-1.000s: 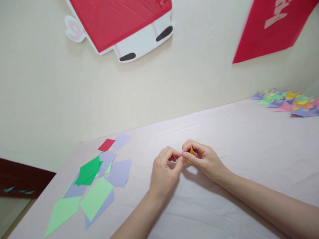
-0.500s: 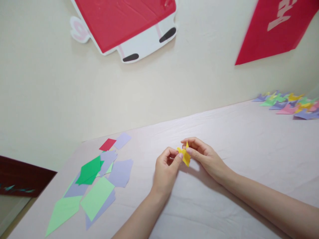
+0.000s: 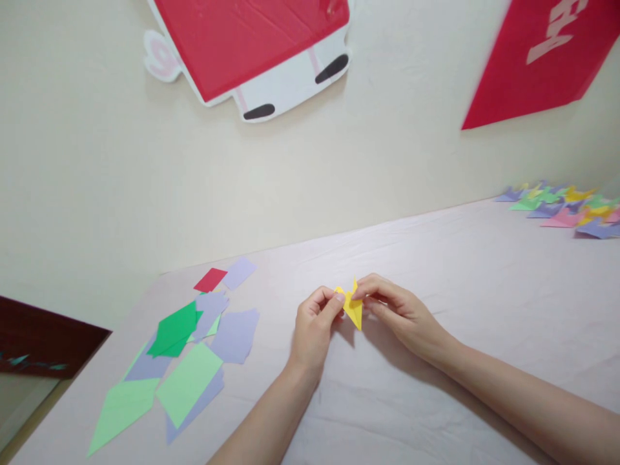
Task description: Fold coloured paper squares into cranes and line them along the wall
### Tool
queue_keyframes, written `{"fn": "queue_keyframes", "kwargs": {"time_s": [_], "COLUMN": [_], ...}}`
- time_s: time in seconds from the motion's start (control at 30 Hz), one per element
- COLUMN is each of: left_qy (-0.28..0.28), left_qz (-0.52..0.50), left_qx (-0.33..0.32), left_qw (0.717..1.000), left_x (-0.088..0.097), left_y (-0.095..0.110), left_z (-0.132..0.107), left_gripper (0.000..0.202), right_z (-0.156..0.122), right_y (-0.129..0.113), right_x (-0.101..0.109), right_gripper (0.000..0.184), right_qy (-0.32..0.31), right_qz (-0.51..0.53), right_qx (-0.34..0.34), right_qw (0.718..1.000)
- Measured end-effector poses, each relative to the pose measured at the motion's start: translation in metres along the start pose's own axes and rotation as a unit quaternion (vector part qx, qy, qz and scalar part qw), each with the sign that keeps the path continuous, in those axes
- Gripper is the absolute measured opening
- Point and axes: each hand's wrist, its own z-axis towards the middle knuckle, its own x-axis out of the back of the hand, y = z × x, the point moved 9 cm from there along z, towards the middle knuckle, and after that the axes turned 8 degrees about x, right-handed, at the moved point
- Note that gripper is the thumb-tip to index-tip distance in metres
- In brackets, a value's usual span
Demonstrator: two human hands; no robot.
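A small folded yellow paper piece (image 3: 352,309) hangs just above the pale table (image 3: 484,297), near its middle. My left hand (image 3: 314,329) pinches its left tip with thumb and forefinger. My right hand (image 3: 397,313) pinches its right tip, the other fingers curled under. The paper's pointed end faces down towards the table.
Flat paper pieces in green (image 3: 173,330), light green (image 3: 186,384), lilac (image 3: 235,336) and red (image 3: 209,279) lie scattered at the table's left. Several folded coloured paper figures (image 3: 564,205) sit at the far right by the wall. Red paper decorations (image 3: 252,39) hang on the wall.
The yellow paper was mostly hidden between my fingers a second ago. It has since been pulled open and lifted a little, and it shows two tips and a downward point.
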Motion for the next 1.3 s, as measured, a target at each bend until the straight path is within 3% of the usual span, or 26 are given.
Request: {"fn": "queue_keyframes", "kwargs": {"time_s": [0.13, 0.23, 0.47, 0.57, 0.7, 0.9, 1.07, 1.3], "left_qy": [-0.003, -0.001, -0.039, -0.006, 0.017, 0.025, 0.030, 0.034], "left_qz": [-0.005, 0.006, 0.091, 0.126, 0.122, 0.108, 0.072, 0.039], "left_qx": [0.002, 0.000, -0.050, -0.051, -0.051, -0.070, -0.044, -0.069], "left_qw": [1.000, 1.000, 0.994, 0.991, 0.991, 0.991, 0.996, 0.996], "left_x": [0.002, 0.002, -0.012, -0.009, -0.004, -0.002, 0.000, -0.003], "left_y": [-0.003, -0.001, 0.010, 0.006, 0.000, 0.000, -0.004, 0.002], "left_z": [0.001, 0.000, -0.007, -0.006, -0.004, -0.004, -0.002, -0.006], "left_gripper": [0.025, 0.026, 0.026, 0.024, 0.023, 0.025, 0.025, 0.013], "right_z": [0.002, 0.000, -0.007, -0.007, -0.007, -0.006, -0.006, -0.003], "right_y": [-0.009, 0.001, 0.029, 0.032, 0.034, 0.031, 0.031, 0.024], "right_x": [0.000, 0.001, 0.006, 0.007, 0.005, 0.009, 0.006, 0.007], "right_gripper": [0.013, 0.006, 0.022, 0.026, 0.027, 0.034, 0.037, 0.021], "right_qy": [-0.009, 0.002, 0.048, 0.059, 0.061, 0.119, 0.106, 0.093], "right_qz": [-0.055, -0.029, 0.072, 0.086, 0.100, 0.124, 0.121, 0.076], "right_qx": [0.034, -0.014, -0.114, -0.123, -0.127, -0.113, -0.132, -0.084], "right_qw": [0.998, 0.999, 0.990, 0.987, 0.985, 0.979, 0.978, 0.989]}}
